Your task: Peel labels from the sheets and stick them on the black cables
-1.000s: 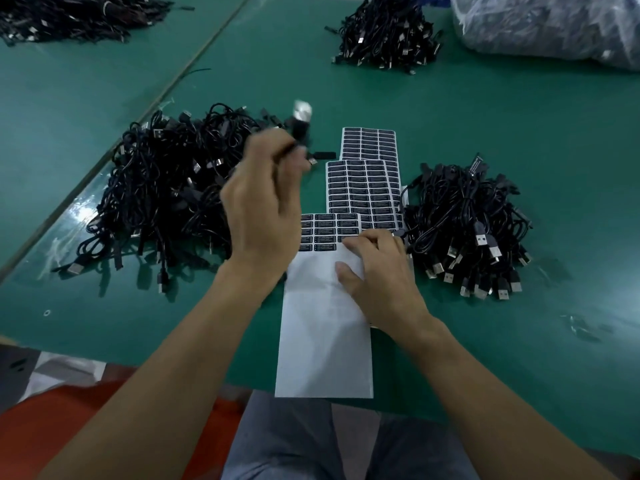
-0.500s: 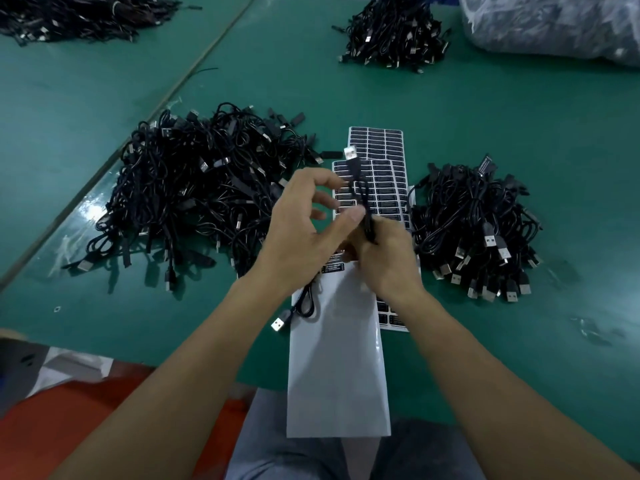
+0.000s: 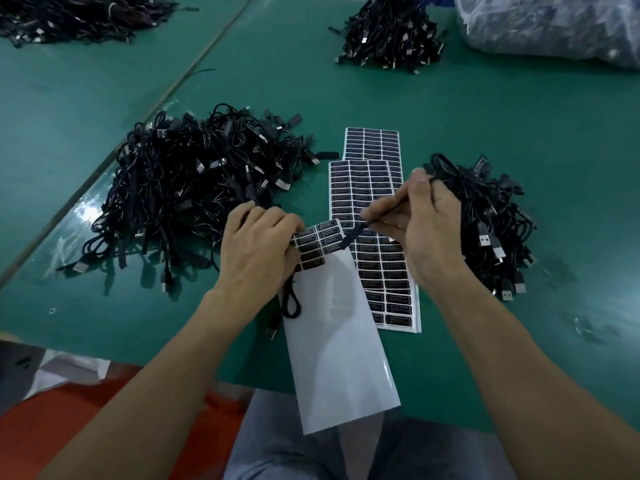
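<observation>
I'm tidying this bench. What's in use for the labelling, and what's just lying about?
In use: left hand, right hand, held cable, part-used label sheet, full label sheet, left cable heap, right cable heap.
Lying about: far cable heap, corner heap, plastic bag.

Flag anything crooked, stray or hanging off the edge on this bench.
The mostly peeled white label sheet lies skewed against the fuller sheets and overhangs the green table's near edge. One small black strip, possibly a label, lies loose on the table beside the left pile of black cables.
</observation>
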`<move>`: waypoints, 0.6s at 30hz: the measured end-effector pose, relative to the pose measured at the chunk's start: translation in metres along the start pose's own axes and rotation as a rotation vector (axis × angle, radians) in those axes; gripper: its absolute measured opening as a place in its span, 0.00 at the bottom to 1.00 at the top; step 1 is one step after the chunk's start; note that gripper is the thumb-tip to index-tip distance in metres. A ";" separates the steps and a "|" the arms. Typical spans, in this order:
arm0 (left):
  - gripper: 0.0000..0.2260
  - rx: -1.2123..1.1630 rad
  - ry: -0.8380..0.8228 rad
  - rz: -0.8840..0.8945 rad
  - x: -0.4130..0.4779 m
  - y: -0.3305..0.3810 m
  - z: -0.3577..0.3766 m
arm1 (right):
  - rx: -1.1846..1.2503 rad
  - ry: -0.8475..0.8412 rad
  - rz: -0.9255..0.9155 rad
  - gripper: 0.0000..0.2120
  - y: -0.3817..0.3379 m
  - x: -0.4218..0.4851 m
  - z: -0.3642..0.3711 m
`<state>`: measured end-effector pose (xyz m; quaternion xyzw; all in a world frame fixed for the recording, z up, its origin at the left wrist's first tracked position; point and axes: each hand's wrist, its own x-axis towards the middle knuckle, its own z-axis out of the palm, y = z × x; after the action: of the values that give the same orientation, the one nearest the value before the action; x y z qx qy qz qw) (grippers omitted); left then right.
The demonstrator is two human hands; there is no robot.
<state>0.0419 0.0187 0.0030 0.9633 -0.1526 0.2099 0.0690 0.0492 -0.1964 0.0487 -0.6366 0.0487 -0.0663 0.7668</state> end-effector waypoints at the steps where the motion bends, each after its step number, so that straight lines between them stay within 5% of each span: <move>1: 0.11 0.007 0.011 -0.002 0.000 -0.001 0.000 | -0.046 -0.030 0.007 0.16 0.000 0.000 -0.001; 11: 0.12 0.083 0.041 -0.089 0.006 -0.017 -0.003 | -0.836 -0.418 -0.177 0.14 0.004 -0.001 0.008; 15: 0.18 0.101 -0.077 -0.128 0.005 -0.007 -0.006 | -0.980 -0.593 -0.108 0.26 0.006 -0.007 0.006; 18: 0.30 0.132 -0.165 -0.102 -0.002 -0.003 -0.005 | -1.239 -0.552 -0.041 0.28 0.009 -0.013 0.000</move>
<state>0.0393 0.0229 0.0065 0.9862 -0.0942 0.1358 0.0035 0.0369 -0.1922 0.0393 -0.9528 -0.1320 0.1244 0.2433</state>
